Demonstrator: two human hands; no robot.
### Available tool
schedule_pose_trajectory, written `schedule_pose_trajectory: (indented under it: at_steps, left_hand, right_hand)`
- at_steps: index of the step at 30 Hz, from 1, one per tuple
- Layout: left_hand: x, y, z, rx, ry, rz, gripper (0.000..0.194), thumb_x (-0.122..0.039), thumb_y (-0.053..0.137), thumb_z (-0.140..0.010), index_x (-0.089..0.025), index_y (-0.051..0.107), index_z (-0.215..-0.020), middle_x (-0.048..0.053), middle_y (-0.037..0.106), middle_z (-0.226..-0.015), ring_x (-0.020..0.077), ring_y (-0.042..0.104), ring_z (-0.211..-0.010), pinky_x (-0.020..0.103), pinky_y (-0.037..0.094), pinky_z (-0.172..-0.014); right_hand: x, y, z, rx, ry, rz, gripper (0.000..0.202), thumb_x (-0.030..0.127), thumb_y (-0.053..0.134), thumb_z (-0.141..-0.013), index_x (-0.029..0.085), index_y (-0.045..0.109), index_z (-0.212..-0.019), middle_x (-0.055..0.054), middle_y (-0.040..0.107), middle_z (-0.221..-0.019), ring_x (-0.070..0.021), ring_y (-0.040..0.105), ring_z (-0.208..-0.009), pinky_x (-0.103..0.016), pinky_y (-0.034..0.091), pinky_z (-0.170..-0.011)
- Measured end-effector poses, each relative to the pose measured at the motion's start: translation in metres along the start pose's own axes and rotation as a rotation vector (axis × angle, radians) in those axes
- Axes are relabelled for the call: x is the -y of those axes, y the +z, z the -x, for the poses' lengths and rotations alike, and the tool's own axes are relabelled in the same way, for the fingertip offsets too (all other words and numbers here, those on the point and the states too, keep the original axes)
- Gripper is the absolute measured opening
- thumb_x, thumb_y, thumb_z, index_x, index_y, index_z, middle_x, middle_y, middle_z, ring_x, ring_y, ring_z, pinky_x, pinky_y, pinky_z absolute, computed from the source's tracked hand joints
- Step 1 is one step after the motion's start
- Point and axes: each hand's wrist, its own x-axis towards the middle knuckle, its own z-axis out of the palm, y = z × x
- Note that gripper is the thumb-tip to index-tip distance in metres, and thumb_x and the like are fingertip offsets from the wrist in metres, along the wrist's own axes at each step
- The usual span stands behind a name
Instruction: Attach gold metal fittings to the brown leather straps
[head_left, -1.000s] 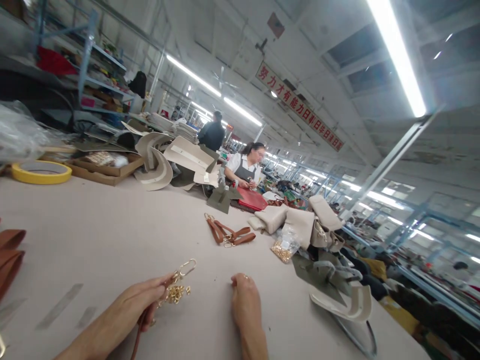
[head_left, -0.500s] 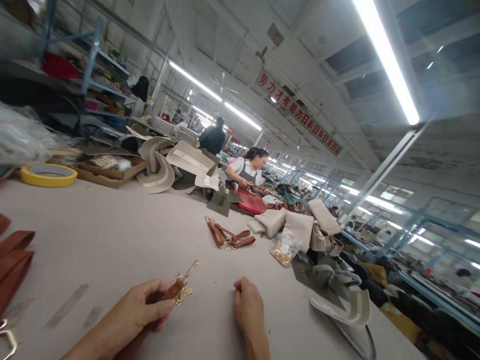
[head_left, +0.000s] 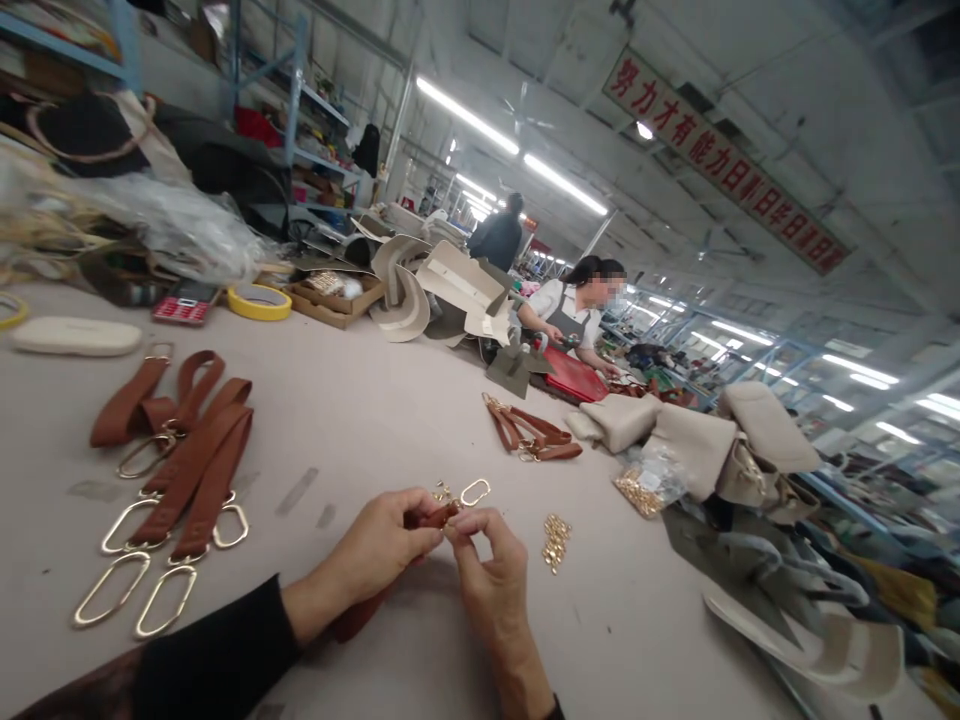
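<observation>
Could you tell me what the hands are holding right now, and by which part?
Both hands, left hand and right hand, pinch the brown strap near its end, just below its gold ring.

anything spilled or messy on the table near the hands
A small heap of loose gold fittings lies bare on the table just right of the right hand, outside the clear bag of similar pieces farther back. Both hands pinch a brown strap; nothing looks damaged.

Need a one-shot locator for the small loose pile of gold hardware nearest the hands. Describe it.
Start on the pale worktable, at the near edge where the left hand and right hand pinch a brown strap end. Just right of the right hand lies the small gold pile, loose on bare table. Unlike the bagged gold hardware farther back, it has no plastic around it.
</observation>
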Motion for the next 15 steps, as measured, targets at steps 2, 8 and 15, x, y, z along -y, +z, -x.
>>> schedule_pose_trajectory:
  at_steps: [2, 8, 15]
  left_hand:
    - [-0.002, 0.001, 0.002, 0.003, 0.012, -0.018, 0.007, -0.019, 0.06, -0.065, -0.015, 0.06, -0.071, -0.004, 0.054, -0.06, 0.0111, 0.047, -0.056, 0.022, 0.034, -0.054]
    - [-0.011, 0.002, 0.008, -0.017, 0.11, -0.139, 0.013, -0.015, 0.055, -0.069, -0.016, 0.066, -0.075, -0.002, 0.062, -0.073, 0.0144, 0.052, -0.07, 0.023, 0.038, -0.066]
    - [-0.011, 0.002, 0.009, 0.013, 0.161, -0.273, 0.011, -0.022, 0.055, -0.077, -0.02, 0.066, -0.078, -0.001, 0.062, -0.075, 0.0167, 0.055, -0.074, 0.024, 0.04, -0.068]
  right_hand:
    - [-0.001, 0.0, 0.0, -0.004, -0.013, 0.02, 0.011, 0.015, 0.055, -0.087, 0.021, 0.059, -0.078, -0.001, 0.066, -0.082, -0.0153, 0.063, -0.084, -0.029, 0.049, -0.08]
    - [-0.001, -0.002, 0.002, -0.043, -0.061, 0.096, 0.013, 0.012, 0.054, -0.085, 0.021, 0.059, -0.077, 0.0, 0.066, -0.08, -0.0148, 0.063, -0.081, -0.027, 0.049, -0.077]
    - [0.003, 0.004, 0.001, -0.129, 0.114, -0.034, 0.006, 0.016, 0.06, -0.081, 0.02, 0.059, -0.077, 0.002, 0.063, -0.075, -0.0134, 0.06, -0.073, -0.025, 0.047, -0.071]
